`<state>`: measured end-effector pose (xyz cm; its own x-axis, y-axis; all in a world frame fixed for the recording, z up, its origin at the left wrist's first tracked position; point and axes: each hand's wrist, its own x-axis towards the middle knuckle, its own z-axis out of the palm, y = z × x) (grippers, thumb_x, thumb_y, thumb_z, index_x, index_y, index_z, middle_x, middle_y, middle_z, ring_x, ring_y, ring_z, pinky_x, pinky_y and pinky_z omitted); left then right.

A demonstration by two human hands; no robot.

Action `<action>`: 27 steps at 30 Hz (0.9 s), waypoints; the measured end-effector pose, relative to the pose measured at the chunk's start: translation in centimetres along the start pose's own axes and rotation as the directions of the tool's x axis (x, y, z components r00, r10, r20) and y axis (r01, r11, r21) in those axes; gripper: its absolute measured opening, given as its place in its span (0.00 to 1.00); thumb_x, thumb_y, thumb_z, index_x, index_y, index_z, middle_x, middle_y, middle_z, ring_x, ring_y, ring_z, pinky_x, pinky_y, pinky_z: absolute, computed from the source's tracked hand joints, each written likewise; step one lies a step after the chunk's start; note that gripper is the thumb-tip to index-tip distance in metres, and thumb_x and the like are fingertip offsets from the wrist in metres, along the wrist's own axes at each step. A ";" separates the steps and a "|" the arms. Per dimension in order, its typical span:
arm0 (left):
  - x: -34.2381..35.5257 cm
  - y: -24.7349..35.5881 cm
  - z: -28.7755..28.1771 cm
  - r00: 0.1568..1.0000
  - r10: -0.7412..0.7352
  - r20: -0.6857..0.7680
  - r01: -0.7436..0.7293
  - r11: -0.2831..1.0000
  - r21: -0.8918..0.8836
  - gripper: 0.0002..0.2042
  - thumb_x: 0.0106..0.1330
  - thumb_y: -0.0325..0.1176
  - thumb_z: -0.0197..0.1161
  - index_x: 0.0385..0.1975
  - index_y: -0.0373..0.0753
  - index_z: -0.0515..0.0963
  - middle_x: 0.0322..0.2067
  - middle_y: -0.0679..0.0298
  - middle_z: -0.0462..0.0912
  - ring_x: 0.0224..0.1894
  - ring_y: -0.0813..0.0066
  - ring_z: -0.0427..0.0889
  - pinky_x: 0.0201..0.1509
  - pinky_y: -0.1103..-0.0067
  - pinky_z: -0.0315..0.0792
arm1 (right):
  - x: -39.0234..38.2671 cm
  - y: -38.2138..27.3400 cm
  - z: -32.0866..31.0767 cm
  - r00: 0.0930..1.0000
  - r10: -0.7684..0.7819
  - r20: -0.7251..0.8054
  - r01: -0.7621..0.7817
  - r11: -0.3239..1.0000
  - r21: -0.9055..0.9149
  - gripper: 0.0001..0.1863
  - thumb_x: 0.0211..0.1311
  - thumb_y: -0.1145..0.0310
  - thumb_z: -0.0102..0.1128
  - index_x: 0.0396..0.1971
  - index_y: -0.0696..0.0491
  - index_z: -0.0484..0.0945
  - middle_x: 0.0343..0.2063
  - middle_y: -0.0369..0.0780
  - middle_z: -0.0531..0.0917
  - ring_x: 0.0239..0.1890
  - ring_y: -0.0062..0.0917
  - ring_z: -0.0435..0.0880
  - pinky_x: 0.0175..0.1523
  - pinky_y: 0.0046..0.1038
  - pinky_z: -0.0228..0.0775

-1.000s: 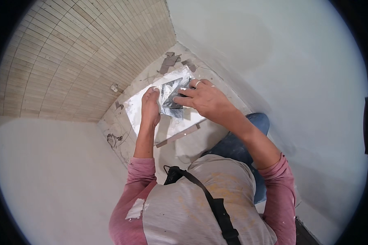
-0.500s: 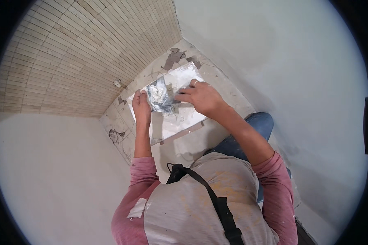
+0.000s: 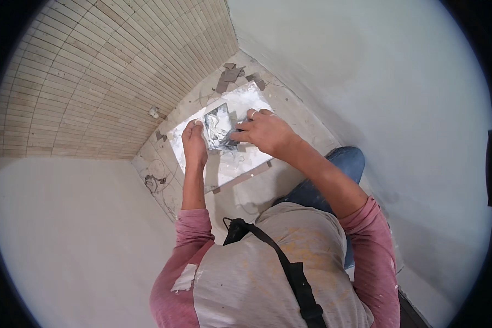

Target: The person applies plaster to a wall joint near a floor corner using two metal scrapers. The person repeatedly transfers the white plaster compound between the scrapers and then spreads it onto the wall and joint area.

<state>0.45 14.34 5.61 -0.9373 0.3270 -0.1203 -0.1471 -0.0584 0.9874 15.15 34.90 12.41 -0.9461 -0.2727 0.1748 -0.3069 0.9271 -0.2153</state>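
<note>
My left hand (image 3: 194,139) grips the left side of a square, shiny metal blade (image 3: 217,126) smeared with white paste. My right hand (image 3: 265,131) is at the blade's right, thumb and fingers bent around a second shiny metal piece, likely another blade, largely hidden under them. Both are above a white, paste-marked board (image 3: 246,158) lying at an angle on the corner floor.
A tiled wall (image 3: 104,71) with a small fitting (image 3: 153,111) rises at upper left, plain pale walls (image 3: 399,98) right and lower left. Dark scraps (image 3: 227,79) and loose wire (image 3: 153,181) lie on the floor. My jeans-clad leg (image 3: 341,164) is at right.
Since a second ago my left hand and the blade have moved slightly left and turned; more of the blade's pasted face shows. Half a second ago to now, the right fingers shifted slightly left.
</note>
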 end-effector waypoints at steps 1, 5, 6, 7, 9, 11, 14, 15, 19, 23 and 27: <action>0.0 0.0 0.0 1.000 0.009 -0.017 -0.008 0.998 0.070 0.10 0.71 0.32 0.53 0.42 0.33 0.78 0.36 0.68 0.80 0.39 0.82 0.73 0.46 0.83 0.65 | 0.1 0.1 -0.3 1.000 -0.003 -0.001 0.003 1.000 0.002 0.23 0.59 0.75 0.54 0.52 0.36 0.80 0.52 0.29 0.82 0.55 0.32 0.76 0.60 0.35 0.70; -0.3 0.6 0.3 0.997 0.082 0.000 -0.079 0.969 0.234 0.12 0.71 0.32 0.52 0.42 0.31 0.78 0.32 0.70 0.77 0.35 0.83 0.69 0.42 0.84 0.63 | 0.5 0.4 -1.2 0.995 0.056 0.085 -0.058 0.998 0.020 0.24 0.58 0.77 0.54 0.52 0.37 0.81 0.51 0.29 0.82 0.55 0.32 0.76 0.60 0.35 0.70; -0.5 0.9 0.4 0.999 0.042 -0.013 -0.038 0.969 0.245 0.12 0.71 0.32 0.52 0.42 0.31 0.78 0.32 0.70 0.77 0.35 0.83 0.69 0.42 0.84 0.63 | 0.6 0.5 -1.4 0.998 0.065 0.025 -0.066 0.997 0.040 0.24 0.58 0.77 0.54 0.52 0.38 0.81 0.51 0.29 0.82 0.54 0.31 0.76 0.61 0.36 0.70; -0.6 1.1 0.7 0.999 0.019 0.039 -0.029 0.963 0.268 0.12 0.71 0.32 0.52 0.42 0.31 0.78 0.32 0.70 0.78 0.36 0.83 0.69 0.43 0.84 0.64 | 0.7 0.7 -1.6 0.997 0.068 0.027 -0.069 0.997 0.042 0.24 0.58 0.77 0.54 0.52 0.38 0.81 0.51 0.29 0.82 0.54 0.31 0.76 0.61 0.36 0.70; -1.0 1.4 1.4 0.996 -0.003 0.093 -0.025 0.956 0.291 0.12 0.71 0.33 0.52 0.42 0.31 0.79 0.33 0.69 0.78 0.36 0.84 0.70 0.44 0.84 0.64 | 0.9 1.2 -1.8 0.977 0.098 -0.187 -0.091 0.995 0.045 0.18 0.62 0.71 0.53 0.49 0.37 0.82 0.47 0.31 0.83 0.57 0.32 0.76 0.58 0.35 0.71; -1.3 1.7 2.0 0.990 -0.049 0.129 0.021 0.977 0.210 0.12 0.71 0.33 0.51 0.42 0.31 0.79 0.34 0.69 0.79 0.37 0.83 0.71 0.46 0.84 0.65 | 0.9 1.6 -1.8 0.977 0.110 -0.180 -0.104 0.994 0.042 0.18 0.62 0.71 0.52 0.49 0.37 0.82 0.47 0.30 0.83 0.57 0.32 0.76 0.58 0.35 0.71; -1.4 2.3 2.5 0.981 -0.056 0.186 0.020 0.981 0.193 0.13 0.71 0.34 0.52 0.42 0.31 0.79 0.34 0.69 0.79 0.38 0.82 0.72 0.47 0.84 0.66 | 0.7 1.8 -1.2 0.981 0.110 -0.157 -0.107 0.994 0.032 0.19 0.62 0.72 0.52 0.49 0.38 0.82 0.47 0.29 0.83 0.55 0.32 0.77 0.57 0.36 0.71; -1.3 2.4 2.6 0.980 -0.067 0.190 0.029 0.980 0.196 0.13 0.71 0.34 0.52 0.42 0.31 0.79 0.34 0.69 0.79 0.38 0.82 0.72 0.47 0.84 0.66 | 0.7 1.9 -0.8 0.980 0.088 -0.177 -0.084 0.996 0.029 0.19 0.61 0.73 0.53 0.49 0.38 0.82 0.47 0.29 0.83 0.54 0.32 0.77 0.57 0.36 0.71; 0.0 3.2 3.1 0.983 -0.037 0.181 -0.044 0.904 0.425 0.13 0.71 0.35 0.52 0.37 0.31 0.79 0.30 0.68 0.79 0.34 0.81 0.72 0.42 0.82 0.67 | 0.4 1.6 1.3 0.983 0.131 -0.126 -0.124 0.990 0.063 0.23 0.59 0.76 0.54 0.51 0.38 0.82 0.47 0.29 0.83 0.52 0.33 0.78 0.57 0.36 0.72; 1.9 4.0 3.9 0.989 0.069 0.131 -0.136 0.770 0.623 0.14 0.69 0.37 0.51 0.35 0.30 0.78 0.25 0.57 0.78 0.29 0.72 0.73 0.37 0.74 0.68 | 0.1 0.9 3.7 0.948 0.304 -0.098 -0.260 0.911 0.319 0.28 0.53 0.82 0.54 0.52 0.38 0.81 0.52 0.27 0.82 0.47 0.33 0.77 0.56 0.30 0.72; 3.6 5.5 5.1 0.958 0.255 0.134 -0.259 0.557 0.789 0.15 0.69 0.37 0.49 0.35 0.29 0.76 0.29 0.41 0.79 0.34 0.43 0.78 0.41 0.64 0.70 | -0.3 0.4 5.3 0.911 0.402 -0.096 -0.287 0.781 0.554 0.28 0.53 0.85 0.50 0.51 0.42 0.81 0.50 0.31 0.83 0.44 0.37 0.76 0.56 0.32 0.71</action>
<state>-2.16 19.98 11.08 -0.8928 0.4244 0.1507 0.4098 0.6269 0.6627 14.78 33.97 7.23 -0.9750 0.1493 0.1644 -0.0255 0.6602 -0.7507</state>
